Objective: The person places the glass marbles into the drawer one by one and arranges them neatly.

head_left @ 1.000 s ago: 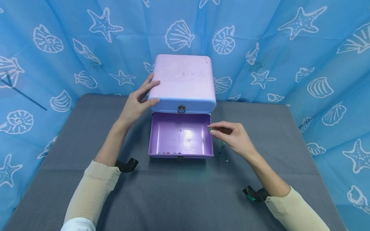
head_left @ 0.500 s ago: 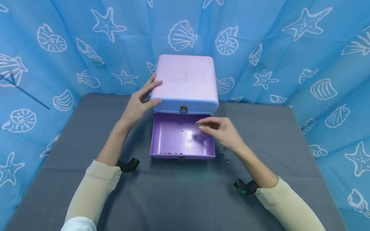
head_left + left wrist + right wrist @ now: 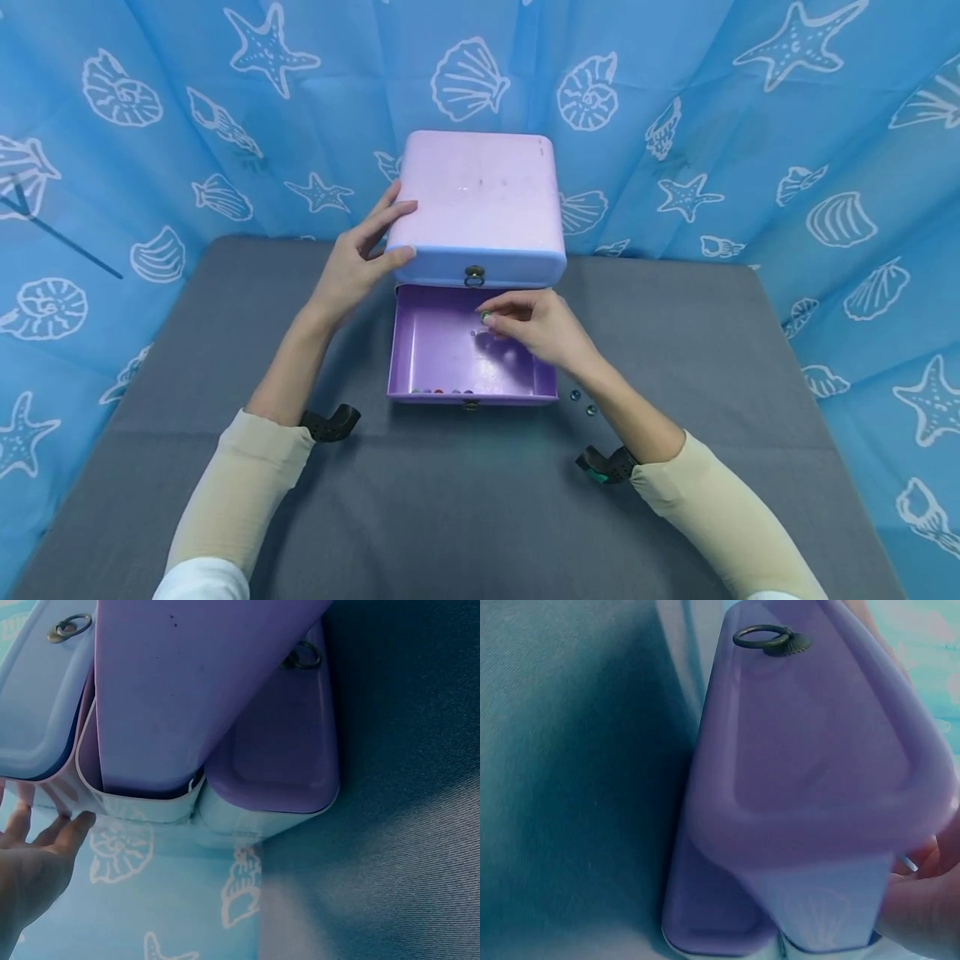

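Observation:
A lilac box [image 3: 480,204] with a blue front and a ring pull [image 3: 473,274] stands at the back of the grey table [image 3: 450,500]. Its lower purple drawer [image 3: 420,350] is pulled out, with several small coloured beads [image 3: 442,391] along its front wall. My left hand [image 3: 352,262] holds the box's left front corner, thumb on the front and fingers on top. My right hand [image 3: 536,325] hovers over the drawer and pinches a small green bead [image 3: 485,316]. In the left wrist view the left hand [image 3: 34,862] lies beside the box [image 3: 150,697].
Two small beads [image 3: 582,402] lie on the table just right of the drawer. A blue curtain with white shells and starfish [image 3: 750,125] hangs behind and on both sides. The right wrist view shows the drawer's front with its ring pull [image 3: 769,637].
My right hand has carried the green bead leftward from beside the drawer's right wall to over its middle. The left hand has stayed on the box.

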A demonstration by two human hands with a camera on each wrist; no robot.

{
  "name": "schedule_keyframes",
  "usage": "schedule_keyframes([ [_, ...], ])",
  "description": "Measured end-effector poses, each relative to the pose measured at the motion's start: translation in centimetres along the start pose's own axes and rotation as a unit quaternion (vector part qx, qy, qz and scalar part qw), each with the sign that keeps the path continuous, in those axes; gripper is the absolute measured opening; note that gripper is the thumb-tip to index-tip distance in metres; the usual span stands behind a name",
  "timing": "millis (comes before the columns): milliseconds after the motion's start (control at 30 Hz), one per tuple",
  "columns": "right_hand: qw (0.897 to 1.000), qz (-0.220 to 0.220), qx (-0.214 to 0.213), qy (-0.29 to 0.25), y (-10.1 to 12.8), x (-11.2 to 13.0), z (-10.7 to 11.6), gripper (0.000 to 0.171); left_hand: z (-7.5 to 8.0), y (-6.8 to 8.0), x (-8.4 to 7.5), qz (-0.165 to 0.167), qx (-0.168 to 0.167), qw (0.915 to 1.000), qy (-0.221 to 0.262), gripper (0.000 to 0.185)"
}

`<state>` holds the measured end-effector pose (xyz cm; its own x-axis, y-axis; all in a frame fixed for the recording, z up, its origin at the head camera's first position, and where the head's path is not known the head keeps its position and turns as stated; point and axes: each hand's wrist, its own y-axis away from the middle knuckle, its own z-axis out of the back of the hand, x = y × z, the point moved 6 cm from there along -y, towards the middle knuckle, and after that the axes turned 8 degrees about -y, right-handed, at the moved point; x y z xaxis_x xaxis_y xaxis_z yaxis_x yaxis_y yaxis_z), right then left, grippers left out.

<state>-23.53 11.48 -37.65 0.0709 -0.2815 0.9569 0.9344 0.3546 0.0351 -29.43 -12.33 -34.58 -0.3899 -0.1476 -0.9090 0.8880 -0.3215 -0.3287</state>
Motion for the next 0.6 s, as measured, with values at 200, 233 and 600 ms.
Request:
schedule_keyframes([
  [200,0.999,-0.027,0.014,-0.022,-1.1,-0.4,-1.3,0.023,0.1,0.0,0.1,0.0,-0.002,1.0,-0.005,0.055],
  [233,0.999,-0.032,0.015,-0.02,-1.3,-0.5,-1.5,0.023,0.1,0.0,0.1,0.0,-0.003,1.0,-0.005,0.055],
  [600,0.994,-0.105,0.009,-0.037,-2.6,-2.1,-2.9,0.02,0.0,0.2,-0.2,-0.006,0.001,1.0,-0.005,0.056],
])
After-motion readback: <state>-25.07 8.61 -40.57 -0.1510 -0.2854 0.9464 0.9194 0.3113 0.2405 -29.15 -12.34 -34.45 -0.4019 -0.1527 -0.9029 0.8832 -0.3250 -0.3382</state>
